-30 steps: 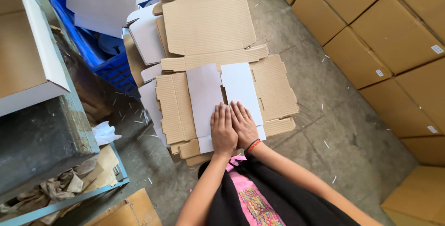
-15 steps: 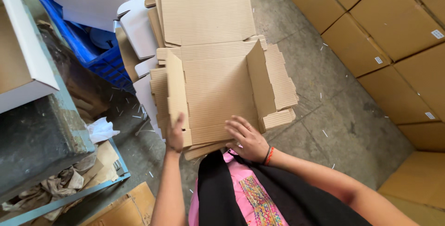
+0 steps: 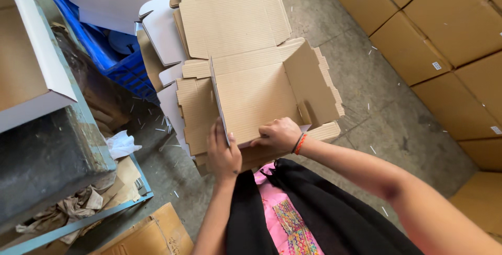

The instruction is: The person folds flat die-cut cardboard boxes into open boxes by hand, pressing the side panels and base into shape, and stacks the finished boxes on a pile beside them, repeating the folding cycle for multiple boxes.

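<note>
A flat brown cardboard box blank lies on a stack of similar blanks, half folded, its left and right side flaps standing upright. My left hand presses against the base of the raised left flap near the front corner. My right hand, with an orange band on the wrist, grips the near front flap, which is lifted a little. The box's lid panel lies flat at the far end.
A blue plastic crate holding white sheets stands at the far left. A white-sided open box sits on a dark metal bench at left. Stacked brown cartons line the right side. Cardboard scraps lie under the bench.
A second ago both hands pressed flat on the white panels. The side flaps have since been folded up, and my hands now hold the left flap and the front flap.
</note>
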Demonstrator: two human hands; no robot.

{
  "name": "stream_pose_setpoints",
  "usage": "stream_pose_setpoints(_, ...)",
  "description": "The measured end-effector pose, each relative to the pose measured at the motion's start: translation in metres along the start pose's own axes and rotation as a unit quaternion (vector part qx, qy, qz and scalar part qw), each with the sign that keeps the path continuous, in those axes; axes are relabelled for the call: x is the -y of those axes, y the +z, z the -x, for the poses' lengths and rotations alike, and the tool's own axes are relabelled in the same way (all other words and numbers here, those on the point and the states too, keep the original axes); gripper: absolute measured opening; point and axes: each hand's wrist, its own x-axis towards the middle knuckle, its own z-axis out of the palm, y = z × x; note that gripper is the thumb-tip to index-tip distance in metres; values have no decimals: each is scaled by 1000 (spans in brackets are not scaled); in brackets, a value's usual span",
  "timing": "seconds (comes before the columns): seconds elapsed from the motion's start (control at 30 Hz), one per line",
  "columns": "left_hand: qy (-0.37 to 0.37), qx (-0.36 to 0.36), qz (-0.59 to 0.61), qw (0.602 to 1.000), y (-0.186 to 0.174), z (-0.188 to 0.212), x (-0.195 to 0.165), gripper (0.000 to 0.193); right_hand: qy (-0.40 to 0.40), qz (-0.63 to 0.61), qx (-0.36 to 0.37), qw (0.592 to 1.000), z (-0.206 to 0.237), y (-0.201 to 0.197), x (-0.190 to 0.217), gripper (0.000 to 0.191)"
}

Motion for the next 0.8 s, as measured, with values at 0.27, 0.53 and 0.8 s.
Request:
stream_pose_setpoints(0.27,49,-27,37,998,-2,-6,35,40,27,-212,180,960,-83,-9,-41,33)
stream_pose_setpoints(0.53,2,-76,24,997,-3,22,31,33,98,-281,68,952,-280,13,-40,51)
stream_pose_setpoints(0.8,-60,-121,30,990,12,28,35,30,184,-345,137,910,-291,-3,-71,36)
